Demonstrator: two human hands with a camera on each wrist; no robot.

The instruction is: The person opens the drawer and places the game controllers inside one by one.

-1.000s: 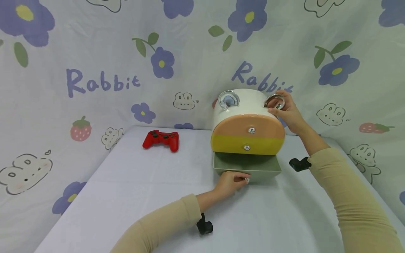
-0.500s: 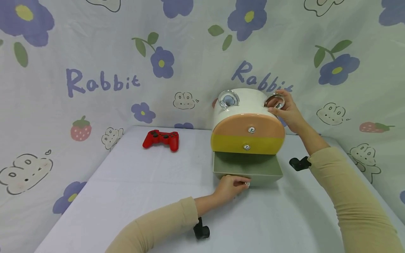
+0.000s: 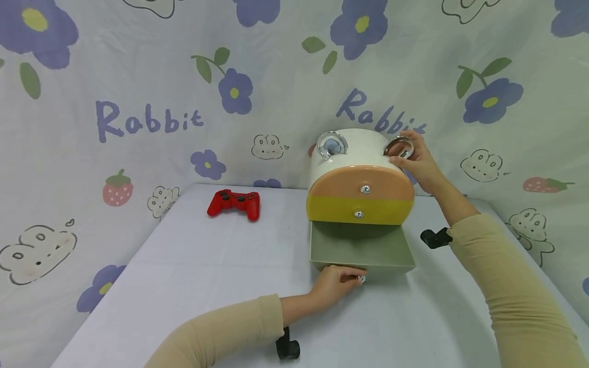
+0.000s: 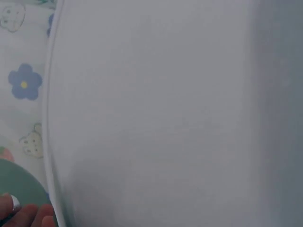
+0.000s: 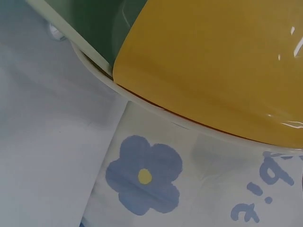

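Green drawer (image 3: 362, 246): It stuck out from the bottom of the rounded white chest (image 3: 361, 145), toward the person, low over the table (image 3: 198, 276).
Left hand (image 3: 333, 286): On my far-off screen, I saw its fingers pinch the shiny bottom knob (image 3: 361, 279).
Right hand (image 3: 418, 163): It gripped the silver ring (image 3: 411, 146) on top of the chest, at the right. My right wrist view did not show this hand.
Orange front (image 3: 361, 177) and yellow front (image 3: 345, 210): Both looked closed, one above the other, over the green drawer.
Red controller (image 3: 234, 203): It lay on the table to the left, well apart from the chest.
Sliding the drawer: I guessed this was the step. Slow, straight and level seemed best to me, as a crooked tug might make it stick.
Steadying the chest: I thought a firm right hand would stop it from skidding or tipping.
Watch out: I could not tell how much drawer was tucked inside, so one big yank could drop it.
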